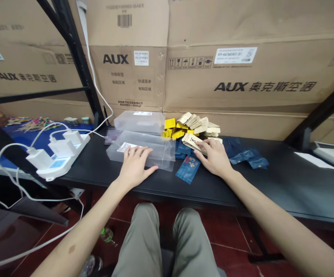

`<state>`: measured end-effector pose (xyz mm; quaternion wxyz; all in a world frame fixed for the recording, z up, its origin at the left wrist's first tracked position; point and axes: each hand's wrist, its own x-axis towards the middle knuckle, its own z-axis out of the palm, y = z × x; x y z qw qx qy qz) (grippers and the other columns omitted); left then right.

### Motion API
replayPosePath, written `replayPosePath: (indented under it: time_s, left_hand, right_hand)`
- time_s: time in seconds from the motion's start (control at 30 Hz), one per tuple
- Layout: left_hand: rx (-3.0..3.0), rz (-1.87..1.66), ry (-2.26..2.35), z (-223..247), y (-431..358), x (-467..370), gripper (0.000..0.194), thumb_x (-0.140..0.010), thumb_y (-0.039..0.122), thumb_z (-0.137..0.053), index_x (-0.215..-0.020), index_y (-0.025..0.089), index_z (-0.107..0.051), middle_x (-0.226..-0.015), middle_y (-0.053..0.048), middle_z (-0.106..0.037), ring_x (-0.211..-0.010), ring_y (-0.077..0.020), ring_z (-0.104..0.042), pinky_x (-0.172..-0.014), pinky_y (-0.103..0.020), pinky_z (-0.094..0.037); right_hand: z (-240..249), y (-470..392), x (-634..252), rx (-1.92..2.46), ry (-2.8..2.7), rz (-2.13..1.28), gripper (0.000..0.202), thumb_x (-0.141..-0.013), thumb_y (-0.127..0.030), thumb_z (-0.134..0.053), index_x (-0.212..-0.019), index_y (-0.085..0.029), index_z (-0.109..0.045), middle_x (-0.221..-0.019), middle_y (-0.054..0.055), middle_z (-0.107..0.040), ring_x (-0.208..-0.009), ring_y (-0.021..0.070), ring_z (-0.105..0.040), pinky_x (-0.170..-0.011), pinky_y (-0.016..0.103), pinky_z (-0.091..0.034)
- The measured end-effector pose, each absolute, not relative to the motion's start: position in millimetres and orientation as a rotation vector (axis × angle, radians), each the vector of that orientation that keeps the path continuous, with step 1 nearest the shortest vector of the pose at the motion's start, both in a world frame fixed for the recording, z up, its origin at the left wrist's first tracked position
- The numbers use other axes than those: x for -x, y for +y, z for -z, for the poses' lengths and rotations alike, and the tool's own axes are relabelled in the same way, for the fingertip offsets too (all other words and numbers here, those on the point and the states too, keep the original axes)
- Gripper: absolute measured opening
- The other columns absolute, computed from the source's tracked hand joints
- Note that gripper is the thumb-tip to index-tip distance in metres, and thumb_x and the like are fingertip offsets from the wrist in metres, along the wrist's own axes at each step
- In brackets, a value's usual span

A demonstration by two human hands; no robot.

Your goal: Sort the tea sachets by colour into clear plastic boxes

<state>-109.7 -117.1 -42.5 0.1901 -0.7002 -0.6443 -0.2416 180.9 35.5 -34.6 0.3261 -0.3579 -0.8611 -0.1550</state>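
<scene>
My left hand (pixel 136 165) lies with its fingers spread on a translucent plastic box (pixel 164 154) with a white label. Behind it is a second translucent box (pixel 139 122). My right hand (pixel 215 157) is closed on a beige paper packet (pixel 192 141) with dark characters, its thumb along the near side. A dark blue packet (pixel 187 170) lies flat just left of my right hand. Beyond the fingers are a pile of beige packets (pixel 200 125) and several yellow packets (pixel 178 134). More blue packets (pixel 249 157) lie to the right; others are partly hidden under the beige ones.
A white power strip (pixel 61 163) with plugged chargers and loose cables stands at the left of the black table (pixel 155 189). Tall cardboard boxes (pixel 242 23) line the back. Black metal posts (pixel 87 69) rise at both sides. White paper (pixel 314 160) lies at the right.
</scene>
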Motion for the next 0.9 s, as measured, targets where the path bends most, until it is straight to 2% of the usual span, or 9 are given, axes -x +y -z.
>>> replayPosePath:
  time_s: [0.4, 0.9]
  left_hand:
    - [1.836, 0.564, -1.903, 40, -108, 132, 0.054, -0.087, 0.063, -0.053, -0.119, 0.021, -0.062, -0.117, -0.013, -0.068, -0.110, -0.0373, -0.057, -0.105, -0.062, -0.030]
    - [1.919, 0.603, -1.750, 45, -111, 131, 0.060, -0.085, 0.060, -0.060, -0.129, 0.020, -0.056, -0.136, -0.010, -0.060, -0.127, -0.0346, -0.049, -0.115, -0.059, -0.025]
  right_hand:
    - [39, 39, -181, 0.942, -2.245, 0.410, 0.045, -0.094, -0.051, -0.046, -0.118, -0.019, -0.066, -0.110, 0.014, -0.061, -0.102, 0.0329, -0.055, -0.087, 0.049, -0.046]
    - [36, 38, -179, 0.953, -2.260, 0.390, 0.046, -0.095, -0.051, -0.045, -0.119, -0.016, -0.064, -0.109, 0.015, -0.060, -0.104, 0.0326, -0.055, -0.090, 0.048, -0.045]
